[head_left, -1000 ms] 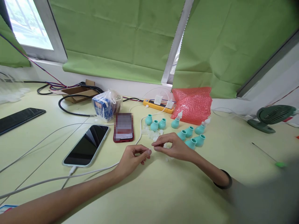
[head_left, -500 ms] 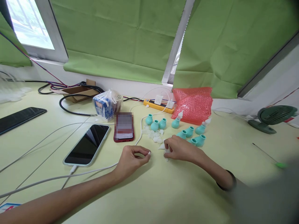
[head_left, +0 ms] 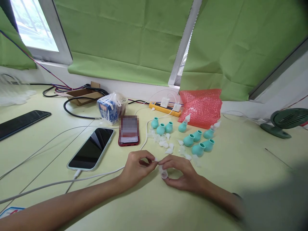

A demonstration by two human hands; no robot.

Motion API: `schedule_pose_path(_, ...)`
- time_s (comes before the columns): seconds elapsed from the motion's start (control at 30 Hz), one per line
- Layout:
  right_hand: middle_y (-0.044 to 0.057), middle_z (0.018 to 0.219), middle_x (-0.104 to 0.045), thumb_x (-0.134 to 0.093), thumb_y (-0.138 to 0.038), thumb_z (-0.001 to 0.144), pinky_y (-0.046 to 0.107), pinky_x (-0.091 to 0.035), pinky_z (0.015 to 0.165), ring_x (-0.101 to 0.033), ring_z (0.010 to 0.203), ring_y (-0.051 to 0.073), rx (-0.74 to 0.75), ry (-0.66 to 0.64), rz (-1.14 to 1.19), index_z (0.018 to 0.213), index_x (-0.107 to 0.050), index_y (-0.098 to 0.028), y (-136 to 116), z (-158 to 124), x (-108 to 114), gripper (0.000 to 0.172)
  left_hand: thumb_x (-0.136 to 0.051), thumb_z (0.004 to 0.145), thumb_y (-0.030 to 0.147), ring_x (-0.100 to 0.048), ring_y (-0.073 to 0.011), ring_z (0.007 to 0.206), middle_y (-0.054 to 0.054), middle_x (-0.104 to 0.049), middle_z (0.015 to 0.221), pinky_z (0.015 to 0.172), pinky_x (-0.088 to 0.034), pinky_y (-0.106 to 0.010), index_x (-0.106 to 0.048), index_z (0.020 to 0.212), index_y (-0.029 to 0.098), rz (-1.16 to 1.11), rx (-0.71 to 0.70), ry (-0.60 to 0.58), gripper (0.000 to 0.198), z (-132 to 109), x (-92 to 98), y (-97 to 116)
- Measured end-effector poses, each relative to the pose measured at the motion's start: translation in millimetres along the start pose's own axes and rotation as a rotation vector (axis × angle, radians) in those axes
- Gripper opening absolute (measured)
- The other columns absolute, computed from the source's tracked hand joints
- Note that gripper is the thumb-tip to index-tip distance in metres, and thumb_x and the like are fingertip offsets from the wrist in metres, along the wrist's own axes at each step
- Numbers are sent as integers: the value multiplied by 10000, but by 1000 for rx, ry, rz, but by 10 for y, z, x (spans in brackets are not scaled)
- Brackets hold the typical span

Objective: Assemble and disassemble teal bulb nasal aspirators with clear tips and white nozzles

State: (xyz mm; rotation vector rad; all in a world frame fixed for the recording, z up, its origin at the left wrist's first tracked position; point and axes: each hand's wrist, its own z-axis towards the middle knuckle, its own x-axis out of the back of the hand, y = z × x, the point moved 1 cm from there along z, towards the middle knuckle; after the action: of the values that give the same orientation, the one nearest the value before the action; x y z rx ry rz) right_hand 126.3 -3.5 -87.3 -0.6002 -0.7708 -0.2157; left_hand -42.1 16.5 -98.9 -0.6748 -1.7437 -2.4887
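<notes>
My left hand (head_left: 137, 166) pinches a tiny white piece between thumb and fingertips, right beside my right hand (head_left: 179, 173). My right hand is closed around a small clear plastic cap (head_left: 164, 173); the two hands meet fingertip to fingertip over the pale yellow table (head_left: 154, 205). Just beyond them lie several loose clear plastic tips (head_left: 166, 144). Behind those stand several teal rubber bulbs (head_left: 198, 142), some lying on their sides, two with clear tips fitted.
A black-screened phone (head_left: 91, 148) on a white cable (head_left: 48, 186) lies to the left, a red phone (head_left: 129, 130) beside it. A bagged carton (head_left: 109, 107), a yellow power strip (head_left: 165, 108), pink bubble wrap (head_left: 202, 107), a green fan (head_left: 287, 120) and a keyboard (head_left: 21, 120) line the back.
My right hand drew back from the pile of clear tips toward me with a clear cap and met my left hand, which stayed put with its pinch.
</notes>
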Motion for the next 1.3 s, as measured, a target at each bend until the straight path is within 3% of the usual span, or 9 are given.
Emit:
schedule_pose_path(0.13,63,885,-583,-524,-120,713,256,-486,677,-557,827,136,78,87,-135,850,-497,-204,100,-107,-106,162,-518,709,204,-552,-119,604,-40,-608,668,500,-473,-188,-601,669,133,49,-80,-17,117,-9,-6,13)
schedule_pose_path(0.37,69,902,-565,-548,-110,704,271,-494,686,-553,836,143,83,147,-138,861,-499,-198,121,-131,-128,186,-462,748,171,-554,-125,631,-69,-609,702,571,-460,-223,-614,731,129,229,-399,-51,158,-52,-5,28)
schedule_pose_path(0.47,59,885,-580,-549,-121,703,275,-495,684,-561,823,142,80,168,-130,868,-497,-208,116,-125,-143,193,-456,753,172,-561,-136,654,-76,-618,713,596,-453,-236,-622,751,135,302,-462,-39,170,-59,-2,18)
schedule_pose_path(0.77,48,858,-598,-560,-120,690,252,-493,666,-571,787,128,30,169,-65,885,-514,-209,74,-86,-122,219,-449,764,179,-545,-137,587,-74,-597,621,540,-429,-229,-621,709,117,421,-481,-87,191,-52,-12,-25)
schedule_pose_path(1.0,55,889,-595,-567,-105,676,250,-488,705,-568,826,129,27,164,-35,896,-520,-196,44,-91,-109,242,-443,762,153,-581,-139,731,-70,-634,779,673,-453,-222,-615,773,139,196,-395,-108,174,-43,9,41)
schedule_pose_path(1.2,62,883,-565,-562,-121,685,233,-495,674,-569,798,128,9,145,-38,890,-537,-202,34,-99,-92,222,-488,754,198,-593,-141,659,-51,-647,722,610,-466,-223,-650,724,150,46,-225,-136,172,-14,24,90)
schedule_pose_path(1.3,56,871,-562,-560,-120,691,238,-497,669,-568,788,126,5,172,-46,904,-533,-212,40,-99,-91,233,-508,750,207,-589,-153,689,-59,-652,732,635,-474,-247,-662,732,156,-9,-206,-145,163,6,30,111)
